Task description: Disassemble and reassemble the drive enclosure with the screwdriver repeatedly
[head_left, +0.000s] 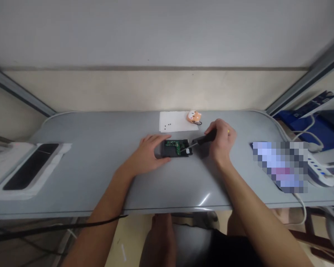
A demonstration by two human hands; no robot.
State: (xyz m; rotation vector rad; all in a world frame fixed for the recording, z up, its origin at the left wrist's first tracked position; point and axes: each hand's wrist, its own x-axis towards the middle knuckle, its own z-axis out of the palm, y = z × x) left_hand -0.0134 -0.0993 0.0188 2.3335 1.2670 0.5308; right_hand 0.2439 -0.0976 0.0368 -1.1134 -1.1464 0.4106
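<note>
A small black device (176,148) with a green circuit board showing lies in the middle of the grey table (100,163). My left hand (149,152) grips its left end, thumb and fingers around the case. My right hand (220,141) is closed on a black-handled screwdriver (203,140), whose tip rests on the right part of the device.
A white paper sheet (176,121) with a few tiny dark screws lies behind the device, with a small orange toy figure (194,116) at its right edge. A black slab on white wrapping (30,167) sits far left. A power strip (327,171) and cables lie at right.
</note>
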